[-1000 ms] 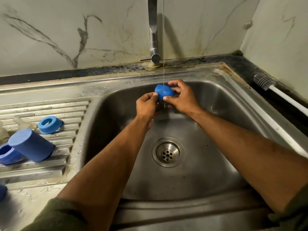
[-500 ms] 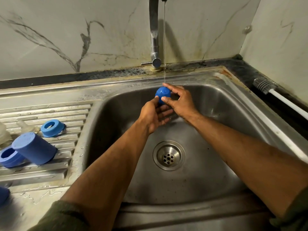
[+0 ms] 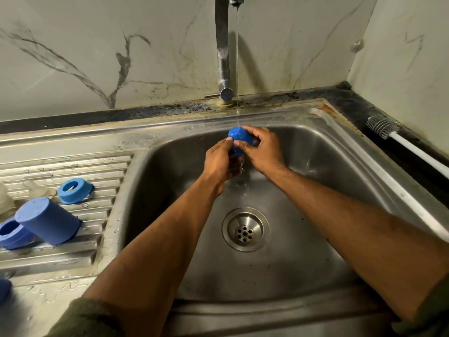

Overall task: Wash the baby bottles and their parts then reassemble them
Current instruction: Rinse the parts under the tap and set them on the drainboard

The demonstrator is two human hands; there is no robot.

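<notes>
Both hands, my left [image 3: 220, 158] and right [image 3: 263, 150], now pinch the blue bottle part [image 3: 239, 139] under the tap [image 3: 223, 47] stream, the left having closed back onto it, so I judge rinsing unfinished.

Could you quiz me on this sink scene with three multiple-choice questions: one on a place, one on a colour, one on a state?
1. Where does the bottle brush lie?
A. in the basin
B. on the counter right of the sink
C. on the draining board

2. What colour is the cap held by both hands?
A. blue
B. white
C. green

3. The tap is:
A. off
B. gushing
C. running thinly

Answers: 1 B, it rests by the right wall. 2 A, blue shows between the fingers. 3 C, a thin stream meets the cap.
</notes>
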